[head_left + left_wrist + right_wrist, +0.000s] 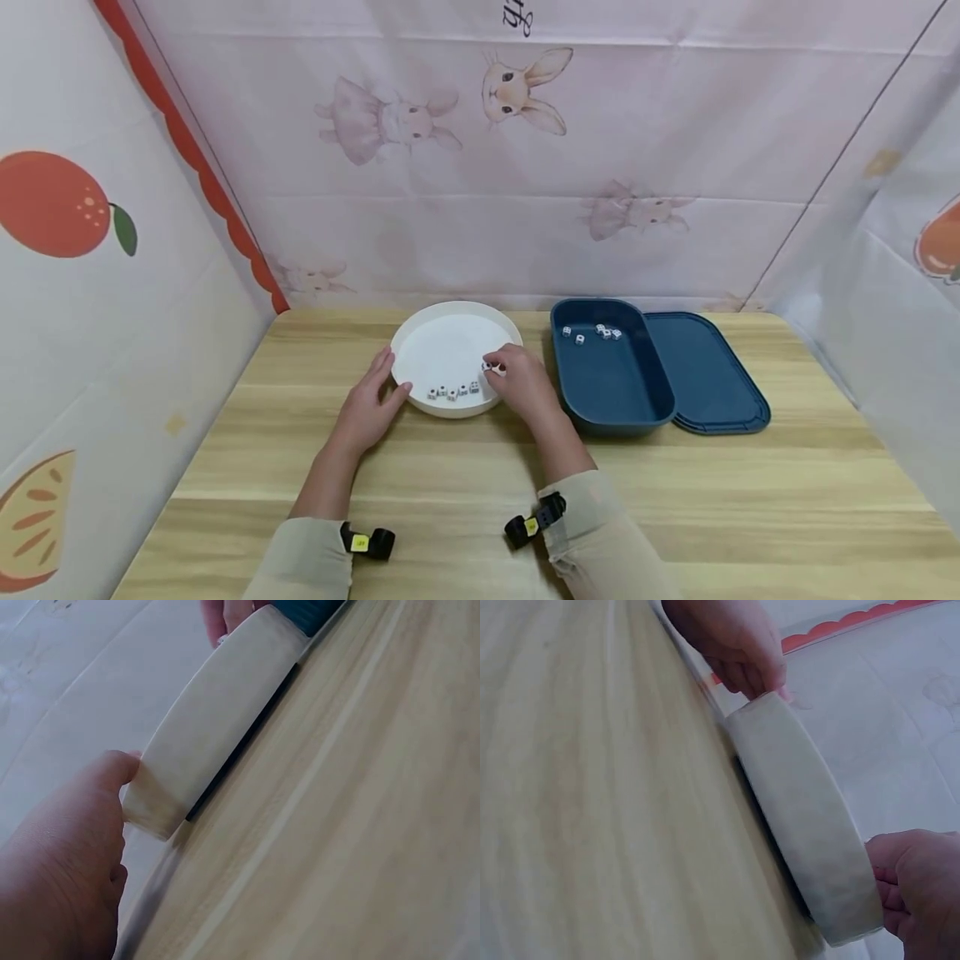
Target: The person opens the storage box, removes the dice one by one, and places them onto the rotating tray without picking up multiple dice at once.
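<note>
A round white tray [442,346] stands on the table, with several white dice [452,395] in an uneven row near its front rim. My left hand [367,408] holds the tray's left side, thumb and fingers spread along the rim. In the left wrist view, the thumb of the left hand [71,840] rests at the rim's end. Over the tray's right side, my right hand [521,383] pinches a white die [487,366] between thumb and fingertips. The right wrist view shows the right hand [922,881] at the rim, its fingertips partly hidden behind the wall.
Right of the tray stands a deep blue rectangular container [611,379] with several white dice [607,333] toward its far end. Its blue lid [708,375] lies flat beside it. The wooden table [442,492] meets printed cloth walls [450,250] at its back and sides.
</note>
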Demonstrator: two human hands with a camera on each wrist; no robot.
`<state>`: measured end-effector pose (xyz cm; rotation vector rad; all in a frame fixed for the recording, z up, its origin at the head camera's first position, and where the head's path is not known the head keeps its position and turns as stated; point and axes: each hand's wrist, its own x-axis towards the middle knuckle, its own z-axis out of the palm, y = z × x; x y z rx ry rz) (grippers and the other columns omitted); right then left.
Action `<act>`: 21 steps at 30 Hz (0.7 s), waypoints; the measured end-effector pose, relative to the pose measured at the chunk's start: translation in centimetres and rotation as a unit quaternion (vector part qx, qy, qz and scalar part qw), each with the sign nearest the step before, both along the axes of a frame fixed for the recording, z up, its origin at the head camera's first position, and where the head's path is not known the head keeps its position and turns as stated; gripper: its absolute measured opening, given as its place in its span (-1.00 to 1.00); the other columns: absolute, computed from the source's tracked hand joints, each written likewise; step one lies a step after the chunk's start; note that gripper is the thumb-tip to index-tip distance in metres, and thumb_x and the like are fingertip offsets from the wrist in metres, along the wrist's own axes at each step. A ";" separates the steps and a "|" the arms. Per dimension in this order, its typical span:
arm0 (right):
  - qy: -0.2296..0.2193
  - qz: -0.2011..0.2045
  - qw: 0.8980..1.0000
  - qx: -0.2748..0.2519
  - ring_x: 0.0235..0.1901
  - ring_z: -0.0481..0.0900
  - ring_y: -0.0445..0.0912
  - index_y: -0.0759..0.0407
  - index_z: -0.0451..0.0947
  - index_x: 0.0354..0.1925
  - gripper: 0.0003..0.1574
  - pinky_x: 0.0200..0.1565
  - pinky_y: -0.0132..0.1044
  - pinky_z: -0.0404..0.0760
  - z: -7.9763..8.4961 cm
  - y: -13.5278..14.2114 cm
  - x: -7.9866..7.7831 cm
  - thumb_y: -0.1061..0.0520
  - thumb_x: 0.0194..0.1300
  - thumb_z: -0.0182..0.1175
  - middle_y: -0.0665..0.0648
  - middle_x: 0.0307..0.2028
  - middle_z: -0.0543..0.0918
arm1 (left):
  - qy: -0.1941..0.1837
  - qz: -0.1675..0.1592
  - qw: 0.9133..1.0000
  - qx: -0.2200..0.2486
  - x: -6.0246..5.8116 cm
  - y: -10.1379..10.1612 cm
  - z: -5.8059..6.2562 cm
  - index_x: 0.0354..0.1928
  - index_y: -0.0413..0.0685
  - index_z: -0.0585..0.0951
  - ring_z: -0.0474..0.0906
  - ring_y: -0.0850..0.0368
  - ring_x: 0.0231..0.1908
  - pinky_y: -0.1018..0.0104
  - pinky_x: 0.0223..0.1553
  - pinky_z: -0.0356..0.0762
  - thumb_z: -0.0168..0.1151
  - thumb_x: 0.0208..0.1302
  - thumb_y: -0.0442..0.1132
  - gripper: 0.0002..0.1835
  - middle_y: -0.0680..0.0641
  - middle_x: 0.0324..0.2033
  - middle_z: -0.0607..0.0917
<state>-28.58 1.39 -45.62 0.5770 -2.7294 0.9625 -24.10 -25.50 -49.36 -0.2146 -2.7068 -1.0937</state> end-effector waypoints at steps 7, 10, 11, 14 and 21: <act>0.001 -0.006 0.999 0.038 -0.20 0.55 -0.13 0.07 0.70 -0.12 -0.73 -0.09 -0.28 0.61 -0.3 -0.8 -0.2 0.11 0.17 0.29 0.00 -0.24 0.68 | 0.011 0.003 1.000 0.025 -0.2 -0.3 -0.2 0.42 -0.02 0.18 0.00 0.10 0.43 -0.03 0.39 0.06 0.07 0.28 0.20 -0.23 0.07 0.45 0.11; 0.008 -0.006 0.999 0.052 -0.19 0.55 -0.12 0.07 0.69 -0.12 -0.73 -0.06 -0.27 0.60 -0.3 -0.9 0.0 0.10 0.18 0.28 0.01 -0.24 0.68 | 0.008 0.005 0.999 0.034 -0.2 -0.3 0.0 0.42 -0.02 0.19 0.01 0.11 0.43 -0.01 0.39 0.06 0.09 0.28 0.19 -0.23 0.07 0.44 0.11; 0.010 -0.006 0.998 0.054 -0.18 0.55 -0.11 0.07 0.69 -0.12 -0.73 -0.05 -0.26 0.60 -0.2 -1.0 0.0 0.10 0.18 0.28 0.01 -0.24 0.68 | 0.008 0.005 0.999 0.037 -0.2 -0.3 0.1 0.42 -0.02 0.19 0.01 0.11 0.43 -0.01 0.39 0.06 0.09 0.28 0.18 -0.23 0.07 0.44 0.12; 0.020 -0.004 0.998 0.058 -0.18 0.55 -0.09 0.09 0.69 -0.13 -0.74 -0.04 -0.25 0.59 -0.1 -1.0 0.1 0.10 0.18 0.28 0.02 -0.25 0.69 | 0.007 0.005 0.999 0.041 -0.2 -0.2 0.1 0.41 -0.03 0.20 0.02 0.11 0.42 0.01 0.39 0.06 0.08 0.27 0.21 -0.22 0.07 0.44 0.13; 0.035 0.004 0.997 0.061 -0.16 0.55 -0.07 0.11 0.70 -0.14 -0.74 -0.01 -0.21 0.58 -0.2 -1.2 0.1 0.10 0.20 0.26 0.04 -0.25 0.69 | 0.004 0.006 0.999 0.040 -0.1 -0.4 0.3 0.41 -0.04 0.20 0.01 0.11 0.42 0.01 0.39 0.07 0.07 0.27 0.22 -0.22 0.07 0.44 0.12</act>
